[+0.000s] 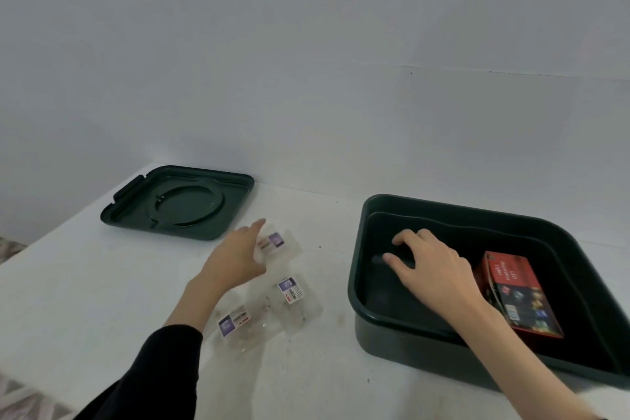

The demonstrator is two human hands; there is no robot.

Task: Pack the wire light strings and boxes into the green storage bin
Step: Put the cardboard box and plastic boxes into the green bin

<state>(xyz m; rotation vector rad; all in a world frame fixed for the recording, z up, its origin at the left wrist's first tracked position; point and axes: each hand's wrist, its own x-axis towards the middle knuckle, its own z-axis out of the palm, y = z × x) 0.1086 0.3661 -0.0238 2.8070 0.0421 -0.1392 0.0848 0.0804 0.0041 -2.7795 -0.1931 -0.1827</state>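
Down inside the green bin (361, 283), the person's right hand (431, 271) arches palm-down w/ fingers curled over a small dark lump (404, 253) nr the bin's far-left corner; it's black on dark green and blurred, so can't tell if it's gripped or only touched. The bare forearm comes in over the near rim from lower right. Just beside the wrist, a red box (514, 293) lies tilted nr the right inner wall; glossy card, white print reads "LED Decorative Lights", w/ small coloured photos below. The bin is smooth hard plastic, squarish w/ rounded corners and a rolled lip, sitting on the white table (85, 283).

The left hand (235, 257) is spread and holds nothing; index finger straight, thumb side touching the far packet (276, 242), a crinkly clear plastic bag w/ a purple-and-white label. Two more like it lie nearer: middle packet (293, 293) and near packet (238, 319); red lettering looks like "LED", rest too small. A black sleeve (160, 372) covers part of the left forearm. The lid (180, 203), dark green, squarish w/ a raised ring, lies well left of the bin.
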